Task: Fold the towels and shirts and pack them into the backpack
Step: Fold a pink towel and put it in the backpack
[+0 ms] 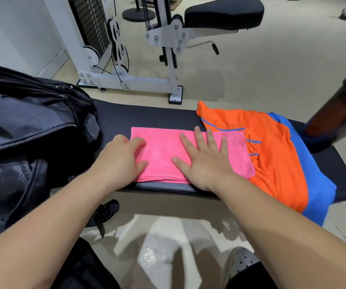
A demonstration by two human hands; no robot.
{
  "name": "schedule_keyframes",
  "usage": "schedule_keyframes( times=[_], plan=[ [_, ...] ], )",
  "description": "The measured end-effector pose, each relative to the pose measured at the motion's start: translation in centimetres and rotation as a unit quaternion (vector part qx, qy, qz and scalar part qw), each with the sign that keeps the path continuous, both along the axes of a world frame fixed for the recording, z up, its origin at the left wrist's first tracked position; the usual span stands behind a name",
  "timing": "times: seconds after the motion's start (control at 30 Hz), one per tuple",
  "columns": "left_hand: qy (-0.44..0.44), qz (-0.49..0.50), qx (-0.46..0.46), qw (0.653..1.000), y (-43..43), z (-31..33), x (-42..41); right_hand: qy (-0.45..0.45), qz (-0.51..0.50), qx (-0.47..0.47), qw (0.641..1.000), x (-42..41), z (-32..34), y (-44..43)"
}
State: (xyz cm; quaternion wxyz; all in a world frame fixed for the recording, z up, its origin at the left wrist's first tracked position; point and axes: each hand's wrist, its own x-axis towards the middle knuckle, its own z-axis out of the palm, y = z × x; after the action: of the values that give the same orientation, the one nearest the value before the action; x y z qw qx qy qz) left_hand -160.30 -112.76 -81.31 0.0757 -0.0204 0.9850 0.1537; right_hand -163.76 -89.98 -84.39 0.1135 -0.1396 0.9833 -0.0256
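Nothing legible anywhere: no words, brands, numbers or signs to read. Only a small pale mark near the top of the backpack [42, 113], beside its zip, too blurred to make out. Also a faint tone-on-tone patch on the orange shirt [272, 163], just above its upper blue stripe, too weak to tell whether lettering or weave.

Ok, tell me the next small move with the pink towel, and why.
Likely grip the pink towel and lift it left into the backpack: it lies folded in layers on the bench, the right hand flat on it, the left hand at its edge beside the open bag.
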Motion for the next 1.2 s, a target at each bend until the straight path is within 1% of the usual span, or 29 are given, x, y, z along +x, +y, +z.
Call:
schedule_keyframes(
  times=[0.23, 0.37, 0.43, 0.57, 0.63, 0.73, 0.8, 0.83, 0.87, 1.03, 1.13, 1.2],
  plan=[
    [0.009, 0.017, 0.11, 0.994, -0.8, 0.3, -0.6, -0.009, 0.008, -0.006, 1.0, 0.2, 0.3, 0.5],
    [0.004, 0.029, 0.141, 0.99, -1.2, 0.4, -0.7, -0.001, 0.001, -0.007, 1.0, 0.3, 0.4, 0.4],
    [0.008, 0.046, 0.182, 0.982, -1.5, 0.3, -0.9, 0.002, 0.0, -0.011, 1.0, 0.4, 0.3, 0.3],
    [-0.034, 0.059, 0.312, 0.948, -2.4, 0.5, -1.0, 0.008, 0.002, -0.016, 1.0, 0.6, 0.4, 0.3],
    [-0.057, 0.065, 0.371, 0.925, -2.4, 0.6, -0.8, 0.004, 0.003, -0.015, 1.0, 0.6, 0.4, 0.4],
    [-0.081, 0.098, 0.484, 0.866, -2.1, 1.1, -0.6, 0.0, 0.006, -0.013, 1.0, 0.6, 0.6, 0.4],
    [-0.082, 0.126, 0.543, 0.826, -1.8, 1.4, -0.6, -0.001, 0.006, -0.012, 1.0, 0.7, 0.6, 0.4],
    [-0.074, 0.136, 0.558, 0.815, -1.7, 1.6, -0.6, 0.0, 0.005, -0.012, 1.0, 0.7, 0.6, 0.3],
    [-0.061, 0.14, 0.561, 0.813, -1.5, 1.7, -0.5, 0.002, 0.004, -0.011, 1.0, 0.8, 0.6, 0.2],
    [-0.013, 0.143, 0.53, 0.836, -1.6, 2.1, 0.5, 0.011, 0.005, -0.014, 1.0, 0.8, 0.3, -1.6],
    [0.007, 0.151, 0.535, 0.831, -1.9, 3.2, 1.0, 0.018, 0.012, -0.031, 0.999, 0.8, 0.2, -2.2],
    [0.021, 0.146, 0.541, 0.828, -1.4, 4.3, 1.1, 0.013, 0.016, -0.069, 0.997, 0.8, 0.5, -2.2]
  ],
)
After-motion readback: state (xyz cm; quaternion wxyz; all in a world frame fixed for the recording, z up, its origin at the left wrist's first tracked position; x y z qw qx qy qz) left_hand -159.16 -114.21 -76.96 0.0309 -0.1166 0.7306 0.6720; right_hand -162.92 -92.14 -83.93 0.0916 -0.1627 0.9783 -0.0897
